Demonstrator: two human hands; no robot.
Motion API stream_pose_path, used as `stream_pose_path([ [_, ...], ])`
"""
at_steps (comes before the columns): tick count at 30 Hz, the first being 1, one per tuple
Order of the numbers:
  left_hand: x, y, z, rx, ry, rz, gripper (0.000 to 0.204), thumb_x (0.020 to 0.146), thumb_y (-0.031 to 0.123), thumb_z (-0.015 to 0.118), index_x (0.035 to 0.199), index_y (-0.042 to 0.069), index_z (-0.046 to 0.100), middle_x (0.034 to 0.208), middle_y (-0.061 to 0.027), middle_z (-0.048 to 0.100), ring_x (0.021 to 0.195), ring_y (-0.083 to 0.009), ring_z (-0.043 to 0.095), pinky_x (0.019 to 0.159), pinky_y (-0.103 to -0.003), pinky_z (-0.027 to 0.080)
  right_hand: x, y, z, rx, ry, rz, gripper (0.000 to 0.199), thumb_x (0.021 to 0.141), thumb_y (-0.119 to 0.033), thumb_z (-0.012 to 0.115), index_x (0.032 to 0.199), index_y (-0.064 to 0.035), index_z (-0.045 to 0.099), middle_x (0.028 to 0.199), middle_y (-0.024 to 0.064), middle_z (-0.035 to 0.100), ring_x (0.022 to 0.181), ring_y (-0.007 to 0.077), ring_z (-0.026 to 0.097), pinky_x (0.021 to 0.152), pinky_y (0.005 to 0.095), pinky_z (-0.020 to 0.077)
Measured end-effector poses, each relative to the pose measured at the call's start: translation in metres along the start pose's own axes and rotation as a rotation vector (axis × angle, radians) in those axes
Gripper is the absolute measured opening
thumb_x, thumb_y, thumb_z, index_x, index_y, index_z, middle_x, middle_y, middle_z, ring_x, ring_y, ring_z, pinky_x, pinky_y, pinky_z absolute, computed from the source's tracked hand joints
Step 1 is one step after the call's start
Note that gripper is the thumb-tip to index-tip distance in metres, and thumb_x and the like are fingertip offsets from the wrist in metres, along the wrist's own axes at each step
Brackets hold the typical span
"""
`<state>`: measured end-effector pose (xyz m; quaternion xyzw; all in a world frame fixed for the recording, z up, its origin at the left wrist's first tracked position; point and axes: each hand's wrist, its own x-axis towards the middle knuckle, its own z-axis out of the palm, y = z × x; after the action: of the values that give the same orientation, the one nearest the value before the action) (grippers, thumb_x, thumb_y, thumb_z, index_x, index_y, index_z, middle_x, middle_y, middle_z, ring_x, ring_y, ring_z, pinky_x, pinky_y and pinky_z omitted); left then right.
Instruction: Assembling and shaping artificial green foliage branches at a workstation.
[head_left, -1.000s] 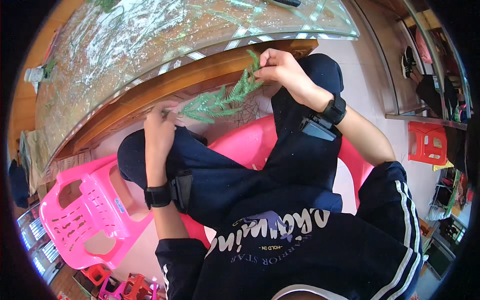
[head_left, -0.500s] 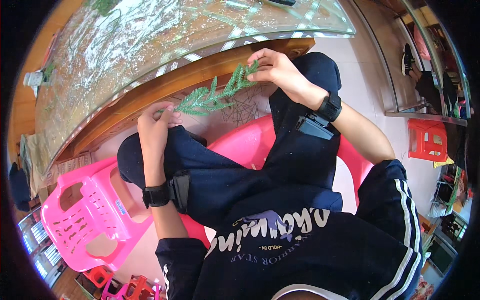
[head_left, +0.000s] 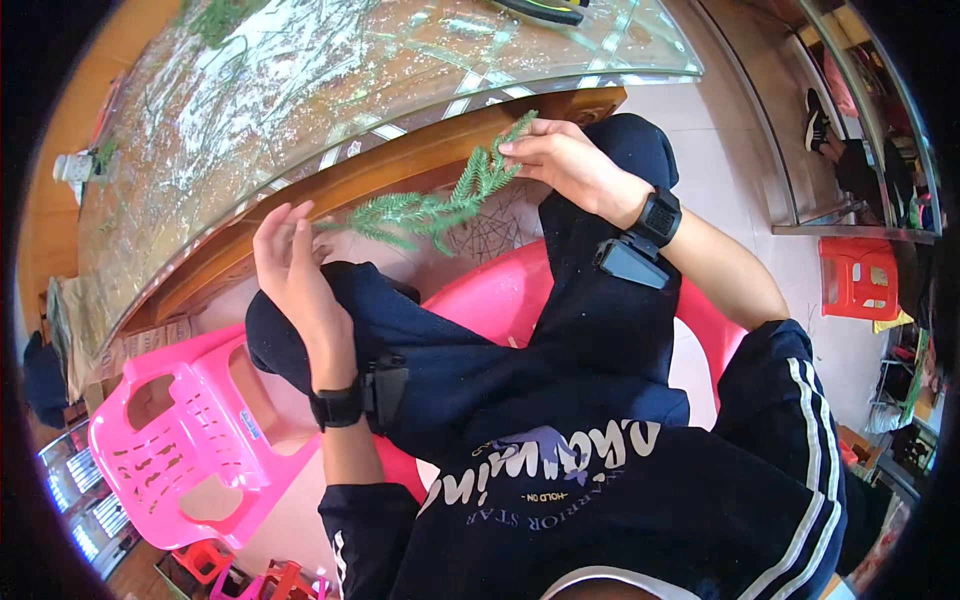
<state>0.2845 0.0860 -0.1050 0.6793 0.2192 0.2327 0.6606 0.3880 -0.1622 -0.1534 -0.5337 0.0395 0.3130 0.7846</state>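
Observation:
A green artificial pine sprig (head_left: 430,212) with several needle-covered offshoots hangs over my lap, in front of the table's edge. Its right tip is pinched between the thumb and fingers of my right hand (head_left: 575,165). The bare stem end reaches left to my left hand (head_left: 300,265), whose fingers are spread apart and do not grip it; whether they touch the stem I cannot tell. Both wrists wear black straps with dark boxes.
Ahead stands a glass-topped wooden table (head_left: 400,85), strewn with white flakes. Green sprigs (head_left: 222,20) and a black-and-yellow tool (head_left: 545,10) lie on it. A pink plastic chair (head_left: 190,450) is at left, a red stool (head_left: 860,277) at far right.
My left hand has let go of the stem end and its fingers have spread. The sprig's middle has dropped slightly, while my right hand still pinches the tip. More of the black-and-yellow tool shows.

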Motion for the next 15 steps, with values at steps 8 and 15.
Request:
stream_pose_path([
  [8,-0.032,0.03,0.031,-0.007,0.136,0.373,0.041,0.086,0.003,0.053,0.121,0.005,0.034,0.099,-0.0163,0.061,0.075,-0.0164,0.061,0.056,-0.02,0.042,-0.003,-0.003,0.0,-0.108,-0.014,-0.009,0.012,0.08,-0.004,0.058,0.092,-0.0008,0.056,0.091,0.0072,0.06,0.085,0.014,0.058,0.079,0.0275,0.0451],
  [15,0.005,0.008,-0.005,-0.102,0.173,0.138,0.04,0.083,0.005,0.058,0.117,0.001,0.036,0.098,-0.0169,0.062,0.073,-0.0165,0.062,0.055,-0.019,0.042,-0.026,-0.023,0.028,-0.462,-0.125,-0.251,0.017,0.08,-0.004,0.056,0.097,0.0,0.056,0.095,0.0081,0.06,0.09,0.0137,0.058,0.077,0.0267,0.0462],
])
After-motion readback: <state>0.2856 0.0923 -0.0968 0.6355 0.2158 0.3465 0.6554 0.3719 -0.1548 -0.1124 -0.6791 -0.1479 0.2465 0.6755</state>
